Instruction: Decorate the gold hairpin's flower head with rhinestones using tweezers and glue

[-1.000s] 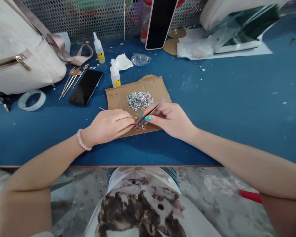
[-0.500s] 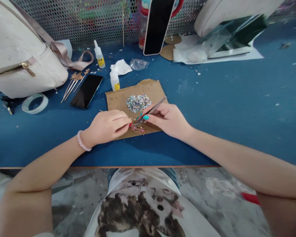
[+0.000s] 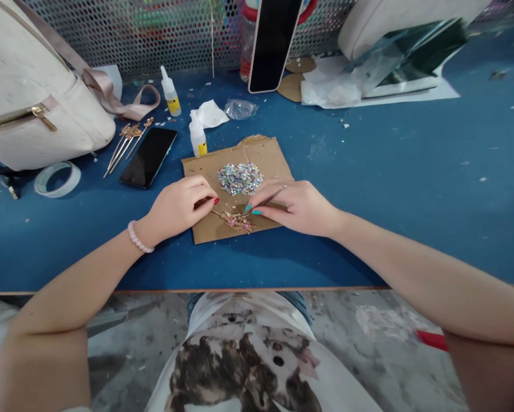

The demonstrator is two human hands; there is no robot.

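Note:
A gold hairpin with pink flower decorations [image 3: 238,222] lies near the front edge of a cardboard piece [image 3: 208,232]. Its stem runs left, under or into my left hand [image 3: 180,207]. The red-nailed fingertips there are pinched together just above the stem; what they hold, if anything, is hidden. My right hand [image 3: 302,207] grips metal tweezers [image 3: 272,197], their tips down at the hairpin's flowers. Behind the hairpin, a heap of shiny rhinestones [image 3: 240,178] is spread on the cardboard.
Two glue bottles [image 3: 198,137] [image 3: 171,94], a dark phone [image 3: 149,157], several gold hairpins [image 3: 126,143] and a tape roll [image 3: 58,179] are on the left. A white bag [image 3: 46,97] stands beyond them. An upright phone [image 3: 274,46] and plastic packaging [image 3: 368,80] are at the back.
My left hand has drawn back left, uncovering more of the hairpin. My right hand has shifted slightly, and the tweezers now lie at a flatter angle over the flowers.

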